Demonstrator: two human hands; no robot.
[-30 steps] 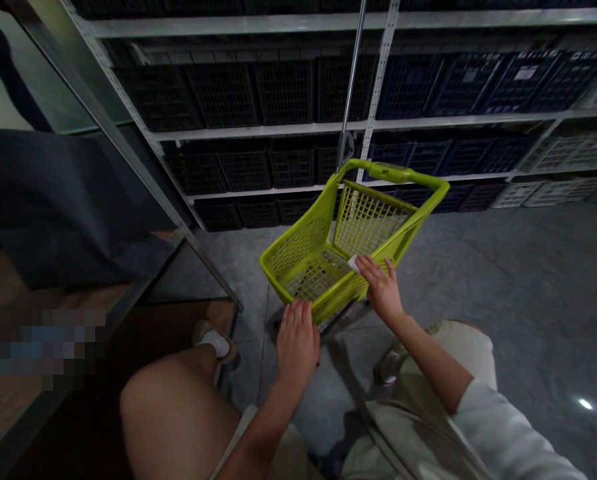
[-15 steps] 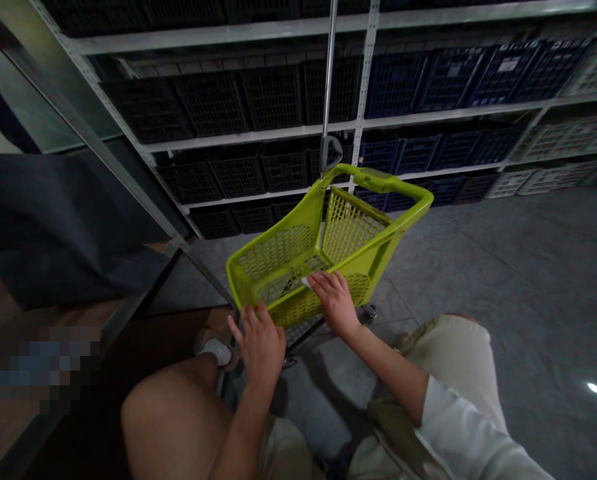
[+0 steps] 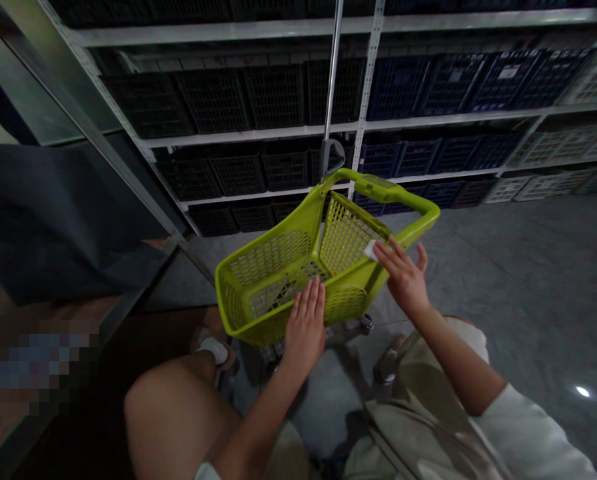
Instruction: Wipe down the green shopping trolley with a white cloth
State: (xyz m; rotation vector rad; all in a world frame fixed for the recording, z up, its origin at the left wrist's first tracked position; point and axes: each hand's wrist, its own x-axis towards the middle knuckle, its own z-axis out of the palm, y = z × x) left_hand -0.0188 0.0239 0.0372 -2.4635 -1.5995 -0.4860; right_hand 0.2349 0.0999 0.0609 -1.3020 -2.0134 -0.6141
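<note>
lime-green shopping cart [image 3: 271, 267] under two bare hands

at far left, a dark cloth [image 3: 53, 220] hangs beside a metal shelf upright [image 3: 93, 113]. a shoe with a white sock [image 3: 213, 350] and a bare knee [image 3: 173, 413] sit at lower left, just by the cart's near end. the left hand [image 3: 304, 327], fingers straight and close together, lies flat against the cart's near wall without closing on it. behind the cart's far corner rises a metal pole [image 3: 334, 67] with a grey loop handle [image 3: 332, 157]. the right hand [image 3: 403, 277], fingers spread, reaches over the cart's right rim, fingertips on a white cloth [image 3: 371, 251]; whether they pinch it cannot be told. the cart stands on casters on a grey tiled floor [image 3: 528, 267], facing metal shelves [image 3: 228, 30] of black, navy and white plastic crates [image 3: 453, 87].
</note>
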